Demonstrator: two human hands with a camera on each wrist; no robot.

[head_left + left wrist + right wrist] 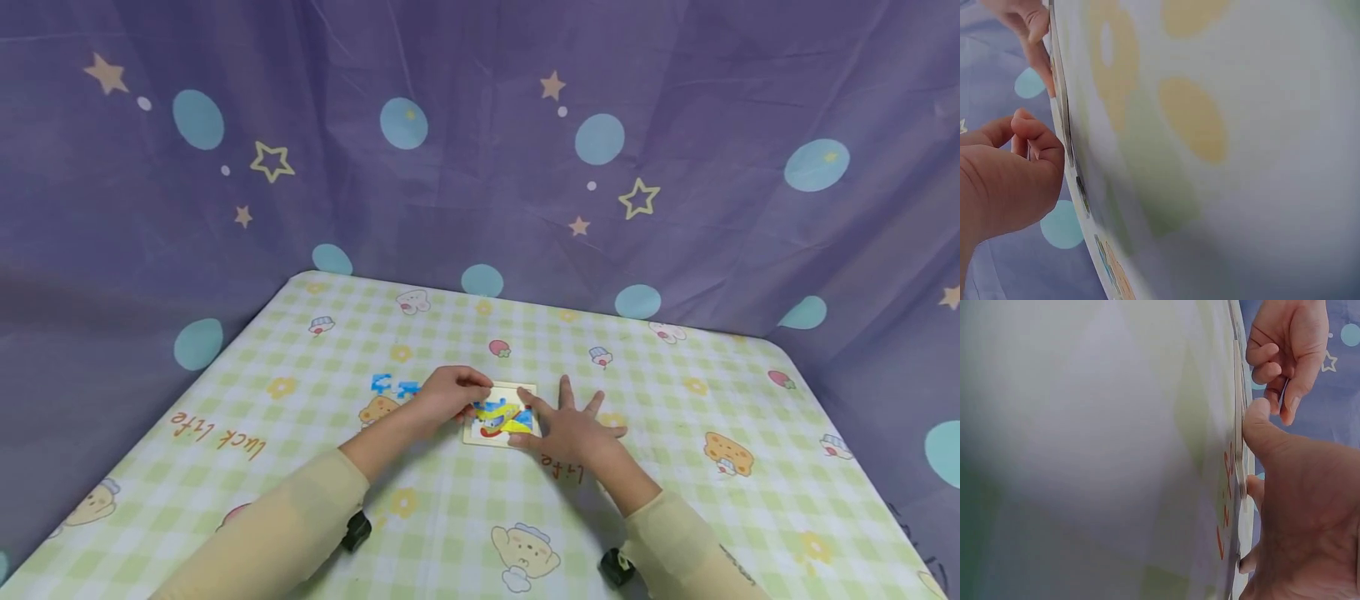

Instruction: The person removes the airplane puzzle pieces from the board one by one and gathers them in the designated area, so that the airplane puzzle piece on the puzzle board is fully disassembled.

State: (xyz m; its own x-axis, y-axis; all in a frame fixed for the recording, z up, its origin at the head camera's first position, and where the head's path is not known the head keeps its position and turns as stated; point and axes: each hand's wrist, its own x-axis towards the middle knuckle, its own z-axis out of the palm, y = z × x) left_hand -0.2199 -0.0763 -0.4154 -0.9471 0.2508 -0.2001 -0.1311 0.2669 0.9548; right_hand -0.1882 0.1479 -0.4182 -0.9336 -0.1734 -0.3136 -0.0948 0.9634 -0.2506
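Observation:
A small wooden jigsaw board point(491, 442) lies on the table, partly filled with blue, yellow and red picture pieces point(516, 417). My left hand point(442, 398) is over the board's left side. Its thumb and forefinger pinch a thin puzzle piece point(1284, 391), seen edge-on in the right wrist view and mostly hidden by the fingers. With fingers spread, my right hand point(573, 435) rests at the board's right side, its thumb point(1256, 419) and a fingertip on the board.
Blue loose puzzle pieces point(382, 383) lie on the checked tablecloth point(420, 533), left of the board and beyond my left forearm. A purple curtain point(480, 192) hangs behind the table's far edge.

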